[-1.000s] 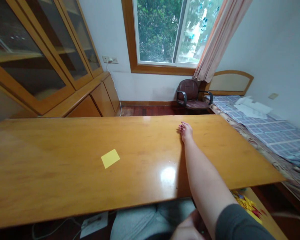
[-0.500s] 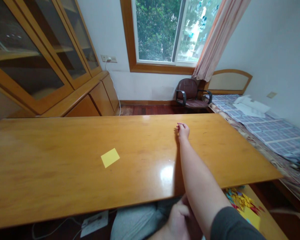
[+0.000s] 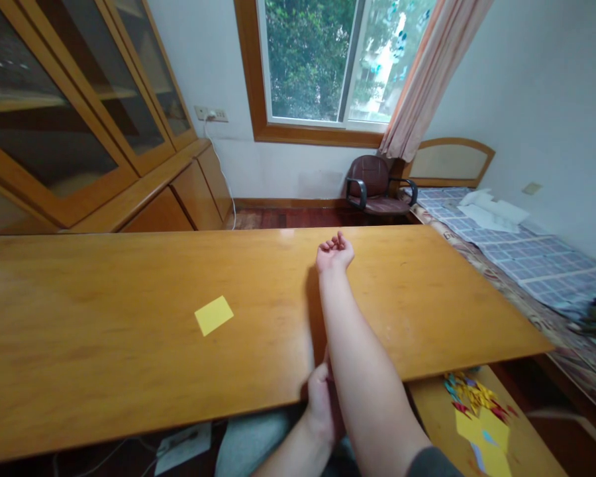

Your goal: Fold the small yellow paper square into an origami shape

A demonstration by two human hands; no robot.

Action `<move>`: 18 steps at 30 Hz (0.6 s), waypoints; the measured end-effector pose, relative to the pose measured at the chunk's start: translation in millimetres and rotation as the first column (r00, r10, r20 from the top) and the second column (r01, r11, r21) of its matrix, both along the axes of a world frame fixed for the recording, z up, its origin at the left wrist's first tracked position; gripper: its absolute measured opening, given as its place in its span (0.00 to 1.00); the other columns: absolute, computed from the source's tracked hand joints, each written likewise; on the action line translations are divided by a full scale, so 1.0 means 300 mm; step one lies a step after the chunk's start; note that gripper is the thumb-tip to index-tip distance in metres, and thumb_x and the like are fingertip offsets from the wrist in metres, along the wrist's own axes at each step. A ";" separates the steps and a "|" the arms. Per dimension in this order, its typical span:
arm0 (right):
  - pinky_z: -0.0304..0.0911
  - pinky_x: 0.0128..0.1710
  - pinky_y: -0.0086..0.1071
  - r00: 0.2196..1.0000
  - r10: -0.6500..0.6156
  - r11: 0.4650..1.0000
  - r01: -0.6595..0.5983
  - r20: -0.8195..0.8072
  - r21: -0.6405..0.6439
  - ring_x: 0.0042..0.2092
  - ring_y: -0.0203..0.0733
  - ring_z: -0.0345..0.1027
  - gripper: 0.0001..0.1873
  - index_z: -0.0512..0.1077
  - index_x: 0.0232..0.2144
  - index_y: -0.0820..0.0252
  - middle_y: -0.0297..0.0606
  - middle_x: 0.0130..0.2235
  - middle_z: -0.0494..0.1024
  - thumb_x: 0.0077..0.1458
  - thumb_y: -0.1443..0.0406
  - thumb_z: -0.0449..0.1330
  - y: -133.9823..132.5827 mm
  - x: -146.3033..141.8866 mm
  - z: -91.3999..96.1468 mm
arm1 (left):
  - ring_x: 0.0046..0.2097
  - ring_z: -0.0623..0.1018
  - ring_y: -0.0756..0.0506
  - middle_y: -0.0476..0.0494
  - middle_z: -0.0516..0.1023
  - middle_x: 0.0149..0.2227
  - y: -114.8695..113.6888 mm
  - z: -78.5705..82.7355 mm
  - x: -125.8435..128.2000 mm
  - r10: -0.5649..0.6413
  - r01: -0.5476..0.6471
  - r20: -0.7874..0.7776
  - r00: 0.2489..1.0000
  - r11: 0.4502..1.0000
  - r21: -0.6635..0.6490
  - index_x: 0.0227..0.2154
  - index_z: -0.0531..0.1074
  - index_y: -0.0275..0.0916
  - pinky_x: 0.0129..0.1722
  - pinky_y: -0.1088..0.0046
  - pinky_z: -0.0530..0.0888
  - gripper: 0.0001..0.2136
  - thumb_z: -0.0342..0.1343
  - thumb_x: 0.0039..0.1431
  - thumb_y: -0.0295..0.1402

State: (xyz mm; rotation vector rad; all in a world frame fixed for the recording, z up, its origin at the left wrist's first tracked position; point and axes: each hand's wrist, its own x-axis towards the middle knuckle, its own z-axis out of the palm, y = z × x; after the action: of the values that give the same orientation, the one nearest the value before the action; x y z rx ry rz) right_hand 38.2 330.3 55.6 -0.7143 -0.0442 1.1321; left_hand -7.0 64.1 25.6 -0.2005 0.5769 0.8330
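My right hand is stretched out over the far part of the wooden table. Its palm is turned up and the fingers are loosely bent and apart, with nothing in them. By the near table edge, my left hand is up against the underside of my right forearm. The forearm hides most of the left fingers, so their grip does not show. A yellow paper sheet lies flat on the table, to the left of both hands, and neither touches it.
Below the table's right front edge, a pulled-out wooden board bears a pile of coloured scraps and yellow papers. A glass-door cabinet stands left. Beyond the table are a chair and a bed.
My right hand has moved left and turned palm up, its fingers spreading. My left hand has come up and forward from my lap to the table edge. The view has shifted slightly.
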 end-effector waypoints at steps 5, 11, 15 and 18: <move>0.53 0.18 0.24 0.980 0.097 0.966 -0.050 -0.173 0.254 0.20 0.29 0.52 0.06 0.67 0.35 0.58 0.28 0.22 0.62 0.54 0.68 0.51 0.012 -0.015 0.160 | 0.49 0.78 0.32 0.35 0.83 0.37 -0.071 -0.043 0.005 -0.141 0.119 0.121 0.983 0.978 0.173 0.39 0.79 0.32 0.54 0.57 0.69 0.19 0.61 0.45 0.38; 0.55 0.19 0.24 0.983 0.126 0.957 -0.085 -0.131 0.278 0.20 0.29 0.53 0.05 0.66 0.33 0.56 0.28 0.23 0.61 0.56 0.68 0.50 -0.046 -0.043 0.199 | 0.47 0.80 0.37 0.41 0.83 0.36 0.074 0.021 -0.013 0.208 -0.206 -0.050 0.977 0.978 0.036 0.33 0.79 0.35 0.54 0.62 0.70 0.13 0.58 0.55 0.41; 0.54 0.18 0.24 0.977 0.159 0.946 -0.109 -0.145 0.306 0.19 0.28 0.52 0.04 0.65 0.33 0.57 0.27 0.22 0.60 0.56 0.68 0.51 -0.080 -0.072 0.182 | 0.46 0.80 0.38 0.42 0.83 0.33 0.129 0.046 -0.028 0.213 -0.208 -0.058 0.975 0.975 0.082 0.36 0.78 0.35 0.54 0.63 0.71 0.16 0.57 0.57 0.44; 0.54 0.18 0.24 0.970 0.176 0.932 -0.110 -0.169 0.345 0.19 0.29 0.51 0.05 0.65 0.33 0.57 0.27 0.22 0.61 0.54 0.69 0.51 -0.087 -0.071 0.198 | 0.49 0.78 0.34 0.34 0.83 0.36 0.061 0.000 -0.023 -0.092 0.085 0.038 0.995 0.982 0.169 0.34 0.79 0.30 0.54 0.59 0.70 0.26 0.58 0.52 0.54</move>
State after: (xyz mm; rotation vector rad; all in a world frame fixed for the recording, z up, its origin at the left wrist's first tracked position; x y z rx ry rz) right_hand 16.8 304.3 114.9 -0.2968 -0.1194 1.2928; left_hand -13.8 82.5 25.7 -0.0399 0.4671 0.7844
